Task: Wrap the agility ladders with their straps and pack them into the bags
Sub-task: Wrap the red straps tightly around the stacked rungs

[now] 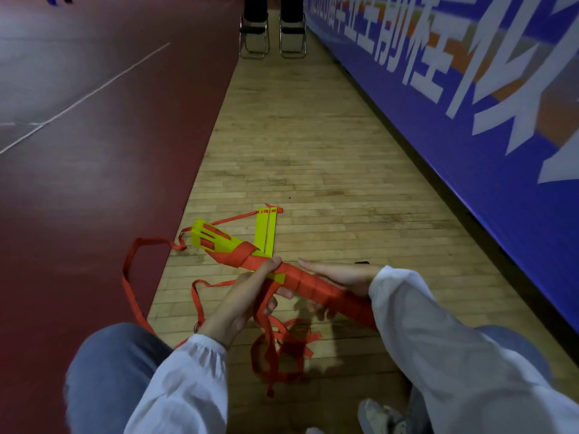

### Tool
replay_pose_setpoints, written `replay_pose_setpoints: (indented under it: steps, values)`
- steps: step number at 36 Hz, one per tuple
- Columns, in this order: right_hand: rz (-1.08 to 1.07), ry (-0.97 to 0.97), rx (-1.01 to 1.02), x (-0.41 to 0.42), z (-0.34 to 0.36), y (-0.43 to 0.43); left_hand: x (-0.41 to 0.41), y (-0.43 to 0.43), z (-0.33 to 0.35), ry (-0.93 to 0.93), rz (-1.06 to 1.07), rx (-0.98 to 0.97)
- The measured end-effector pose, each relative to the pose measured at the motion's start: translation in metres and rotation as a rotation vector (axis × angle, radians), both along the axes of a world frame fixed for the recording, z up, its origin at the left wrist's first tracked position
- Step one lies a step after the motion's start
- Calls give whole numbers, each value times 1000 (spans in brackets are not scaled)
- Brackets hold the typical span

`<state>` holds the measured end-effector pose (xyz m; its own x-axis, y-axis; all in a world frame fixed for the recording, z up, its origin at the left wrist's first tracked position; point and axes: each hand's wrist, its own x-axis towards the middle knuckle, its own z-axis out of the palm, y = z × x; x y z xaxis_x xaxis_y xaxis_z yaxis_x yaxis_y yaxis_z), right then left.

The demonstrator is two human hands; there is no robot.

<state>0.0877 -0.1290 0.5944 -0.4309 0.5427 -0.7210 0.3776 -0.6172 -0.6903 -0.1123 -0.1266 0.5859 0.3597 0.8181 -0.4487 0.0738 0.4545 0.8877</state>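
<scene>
We are in an indoor sports hall. From 7 to 11 o'clock spreads a glossy dark red court floor [94, 183], crossed by a white boundary line [94, 92]. Beside it a strip of pale wooden flooring [297, 136] runs ahead toward 12 o'clock. Along its right edge, from 1 to 4 o'clock, stands a long blue barrier board [423, 136] printed with large white characters and orange patches, the kind that rings a playing area. At 12 o'clock two metal folding chairs [254, 36] stand side by side. A yellow-and-red agility ladder [261, 233], training gear, lies on the wood near 6 o'clock.
</scene>
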Motion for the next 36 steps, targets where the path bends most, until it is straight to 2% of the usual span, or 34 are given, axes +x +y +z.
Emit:
replay_pose_setpoints:
  steps: [6,13,22,36]
  values:
    - [6,-16,-1,-1,-1,-2,-3,-4,2,13,-9,31]
    - [-2,-45,74,-3,-5,-2,-8,1,6,-41,-126,-85]
    - [-109,-130,300,-4,1,0,-16,4,11,-62,-296,-155]
    - [-208,-373,607,-15,-16,-2,-10,8,2,-57,-94,-190]
